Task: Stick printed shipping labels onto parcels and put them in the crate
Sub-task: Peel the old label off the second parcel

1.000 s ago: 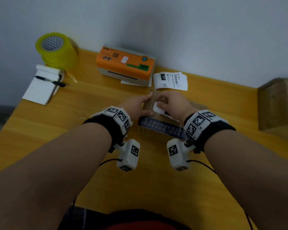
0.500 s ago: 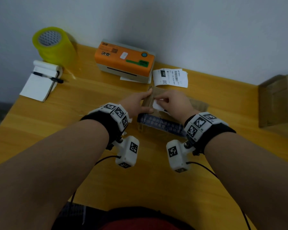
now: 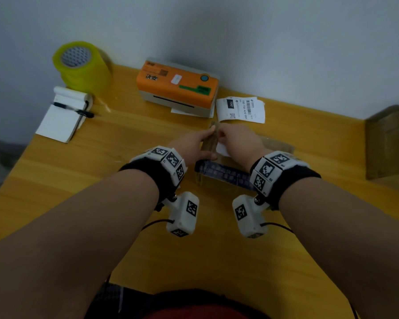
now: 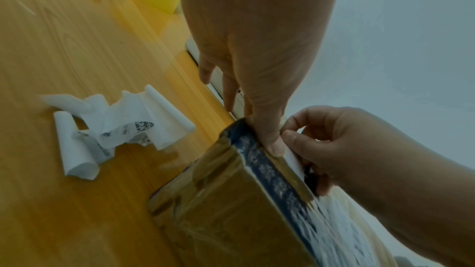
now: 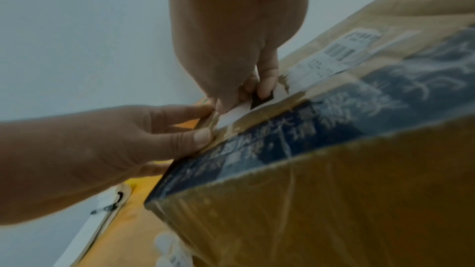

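Observation:
A brown cardboard parcel (image 3: 230,173) with a dark blue printed tape band lies mid-table. My left hand (image 3: 203,143) grips its far left corner, thumb (image 4: 272,141) pressed on the top edge and the other fingers down the side. My right hand (image 3: 225,138) pinches a white shipping label (image 5: 235,114) between thumb and fingers, and holds it low over the parcel's top by that corner. An older torn label (image 5: 334,54) is stuck further along the top. No crate shows in any view.
An orange label printer (image 3: 177,86) stands at the back, with a printed label (image 3: 242,109) beside it. A yellow tape roll (image 3: 78,63) and a notepad with pen (image 3: 62,118) sit far left. Crumpled backing paper (image 4: 115,129) lies left of the parcel. Another carton (image 3: 389,141) stands right.
My right hand's fingers have crept a little toward the parcel's far left corner with the label. The left hand keeps its hold on that corner.

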